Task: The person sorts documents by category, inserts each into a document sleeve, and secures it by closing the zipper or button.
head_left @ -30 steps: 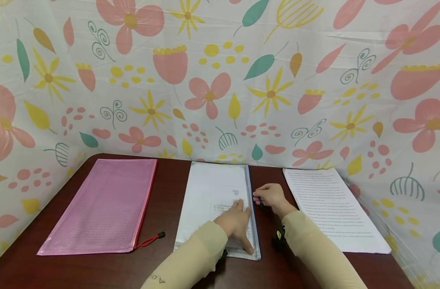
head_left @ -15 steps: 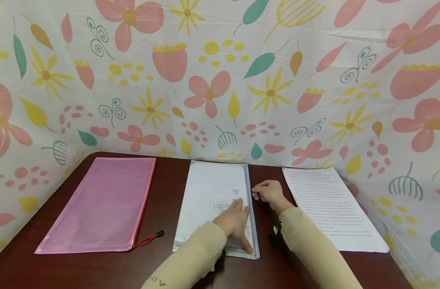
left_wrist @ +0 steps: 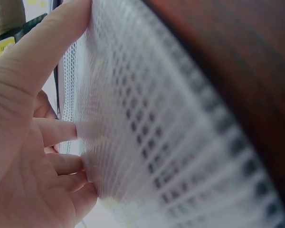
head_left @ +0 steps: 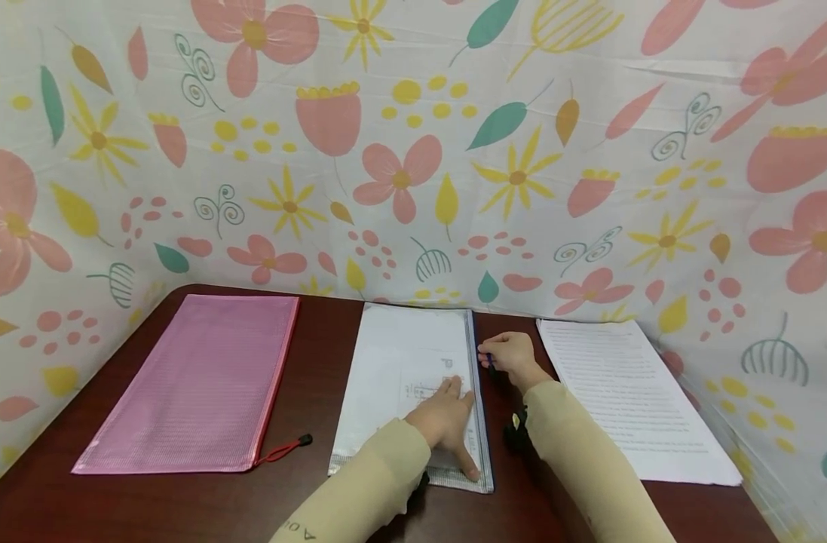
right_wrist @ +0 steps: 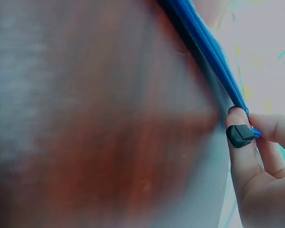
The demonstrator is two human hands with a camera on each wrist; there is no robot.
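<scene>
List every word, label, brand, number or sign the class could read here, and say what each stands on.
"A": on the left sleeve; the marks beside it are unclear.
Printed pages at right: lines of type, too small to read.
White sheet in the mesh zip folder: marks too faint to read.
Yellow label on the black wrist device: too blurred to read.
No brand or number is legible.

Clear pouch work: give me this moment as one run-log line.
left hand: rests on clear pouch | right hand: pinches black-tipped blue cord | pink pouch: at left | printed sheets: at right
</scene>
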